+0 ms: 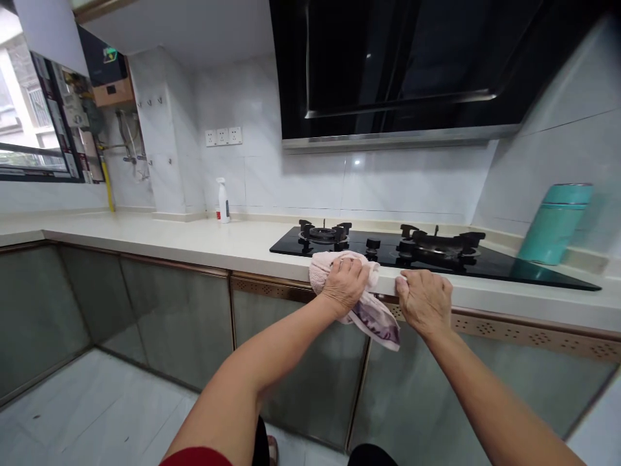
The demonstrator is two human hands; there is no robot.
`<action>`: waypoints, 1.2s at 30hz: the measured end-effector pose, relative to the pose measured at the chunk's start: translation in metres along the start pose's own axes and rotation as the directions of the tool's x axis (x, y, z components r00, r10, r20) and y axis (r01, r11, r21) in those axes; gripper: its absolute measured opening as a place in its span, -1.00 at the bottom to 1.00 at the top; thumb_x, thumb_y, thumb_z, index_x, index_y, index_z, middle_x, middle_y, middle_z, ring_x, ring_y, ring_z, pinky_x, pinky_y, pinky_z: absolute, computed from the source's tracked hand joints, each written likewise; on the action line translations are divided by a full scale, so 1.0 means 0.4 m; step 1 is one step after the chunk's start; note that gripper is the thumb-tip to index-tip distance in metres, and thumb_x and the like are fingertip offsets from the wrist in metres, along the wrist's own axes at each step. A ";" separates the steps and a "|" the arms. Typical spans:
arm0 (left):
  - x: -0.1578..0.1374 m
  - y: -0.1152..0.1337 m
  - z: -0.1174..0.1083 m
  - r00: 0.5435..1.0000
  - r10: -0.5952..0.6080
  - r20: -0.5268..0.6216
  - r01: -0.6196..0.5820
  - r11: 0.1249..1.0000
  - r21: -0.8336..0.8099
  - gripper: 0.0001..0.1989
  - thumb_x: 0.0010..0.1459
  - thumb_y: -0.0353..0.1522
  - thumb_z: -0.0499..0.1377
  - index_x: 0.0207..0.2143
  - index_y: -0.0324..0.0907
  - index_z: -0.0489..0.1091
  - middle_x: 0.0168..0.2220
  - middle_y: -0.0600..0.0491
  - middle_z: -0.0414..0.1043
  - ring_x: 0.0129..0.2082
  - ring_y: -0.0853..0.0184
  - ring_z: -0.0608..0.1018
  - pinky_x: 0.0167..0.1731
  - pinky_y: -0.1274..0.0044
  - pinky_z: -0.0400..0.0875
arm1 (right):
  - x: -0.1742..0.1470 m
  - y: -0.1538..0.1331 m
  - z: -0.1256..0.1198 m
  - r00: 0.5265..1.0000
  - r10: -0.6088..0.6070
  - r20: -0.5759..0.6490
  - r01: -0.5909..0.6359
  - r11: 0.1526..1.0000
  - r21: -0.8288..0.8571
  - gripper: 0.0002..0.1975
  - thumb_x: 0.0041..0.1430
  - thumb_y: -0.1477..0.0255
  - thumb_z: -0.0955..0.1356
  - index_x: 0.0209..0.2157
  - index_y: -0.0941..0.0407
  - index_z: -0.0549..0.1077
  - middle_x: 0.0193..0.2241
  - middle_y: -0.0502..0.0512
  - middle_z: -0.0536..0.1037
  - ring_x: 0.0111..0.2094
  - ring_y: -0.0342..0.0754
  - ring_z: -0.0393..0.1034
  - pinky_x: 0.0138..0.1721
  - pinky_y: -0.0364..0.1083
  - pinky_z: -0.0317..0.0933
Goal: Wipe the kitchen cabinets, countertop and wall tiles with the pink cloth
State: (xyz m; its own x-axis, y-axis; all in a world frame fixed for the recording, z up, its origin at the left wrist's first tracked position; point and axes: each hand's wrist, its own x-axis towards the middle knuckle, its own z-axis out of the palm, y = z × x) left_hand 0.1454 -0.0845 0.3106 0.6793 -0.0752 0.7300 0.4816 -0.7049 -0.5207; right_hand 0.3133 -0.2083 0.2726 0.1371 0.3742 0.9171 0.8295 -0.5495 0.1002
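A pale pink cloth [376, 318] with a purple patterned corner is bunched over the front edge of the white countertop [262, 252]. My left hand [345, 285] is closed on the cloth and presses it against that edge, with the patterned corner hanging down over the cabinet front. To the right, my right hand [425, 298] rests on the same edge with its fingers curled over it. Just behind both hands lies the black glass gas cooktop [502, 266], which has two burners and black knobs.
A teal cylindrical container [553, 226] stands at the cooktop's right end. A white spray bottle [224, 202] stands by the back wall. Overhead hangs a black range hood [398, 71]. Grey-green cabinet doors [179, 304] run below the counter.
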 end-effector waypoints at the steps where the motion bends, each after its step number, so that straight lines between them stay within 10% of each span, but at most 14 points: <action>1: -0.010 -0.013 0.000 1.000 0.020 -0.005 -0.020 1.000 -0.002 -0.65 0.41 -0.34 -0.09 0.11 -0.20 0.34 0.01 -0.15 0.41 0.00 0.14 0.46 0.05 0.26 0.28 | -0.003 0.005 0.000 1.000 -0.013 -0.005 0.013 1.000 0.004 -0.62 0.43 0.26 0.15 -0.07 0.16 0.48 -0.17 0.20 0.50 -0.13 0.12 0.24 0.03 0.04 -0.02; 19: -0.264 -0.483 -0.098 0.906 -0.159 0.392 0.136 0.987 0.086 -0.61 0.36 -0.37 -0.06 0.18 -0.16 0.29 0.17 -0.21 0.32 0.14 0.00 0.33 0.12 0.15 0.22 | -0.003 0.013 -0.002 0.999 -0.014 0.041 0.011 0.998 0.065 -0.61 0.43 0.25 0.15 -0.03 0.17 0.48 -0.16 0.21 0.50 -0.10 0.11 0.21 0.05 0.05 -0.07; 31: -0.166 -0.401 -0.278 0.727 -0.274 0.630 0.352 0.936 0.000 -0.66 0.24 -0.37 0.01 0.05 -0.10 0.36 -0.01 -0.09 0.49 -0.05 0.14 0.54 -0.16 0.40 0.41 | 0.032 -0.018 -0.073 0.979 0.100 0.180 -0.152 0.940 0.306 -0.61 0.38 0.27 0.17 -0.03 0.20 0.48 -0.05 0.27 0.46 -0.02 0.13 0.24 0.12 0.10 -0.03; 34: -0.122 -0.336 -0.290 0.682 -0.289 0.672 0.435 0.899 -0.055 -0.67 0.24 -0.31 0.00 -0.01 -0.11 0.42 -0.01 -0.11 0.54 -0.03 0.09 0.57 -0.17 0.40 0.41 | 0.002 -0.093 -0.183 0.953 0.230 0.196 -0.301 0.773 0.559 -0.62 0.34 0.23 0.21 -0.03 0.17 0.48 -0.01 0.28 0.44 0.04 0.14 0.26 0.09 0.09 0.08; 36: -0.087 -0.291 -0.288 0.654 -0.276 0.704 0.471 0.877 -0.094 -0.67 0.21 -0.33 0.00 -0.07 -0.14 0.46 -0.04 -0.16 0.57 -0.04 0.06 0.59 -0.18 0.39 0.41 | -0.042 -0.172 -0.270 0.937 0.208 0.279 -0.348 0.518 0.782 -0.64 0.38 0.19 0.19 -0.12 0.10 0.49 -0.13 0.17 0.50 -0.08 0.05 0.35 -0.02 0.02 0.18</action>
State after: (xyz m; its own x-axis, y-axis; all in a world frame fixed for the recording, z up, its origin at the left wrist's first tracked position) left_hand 0.0020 -0.0811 0.3966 0.7014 0.6420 0.3096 0.6903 -0.7200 -0.0712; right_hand 0.1955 -0.2574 0.2920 0.4521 0.4453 0.7729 0.8051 0.1692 -0.5685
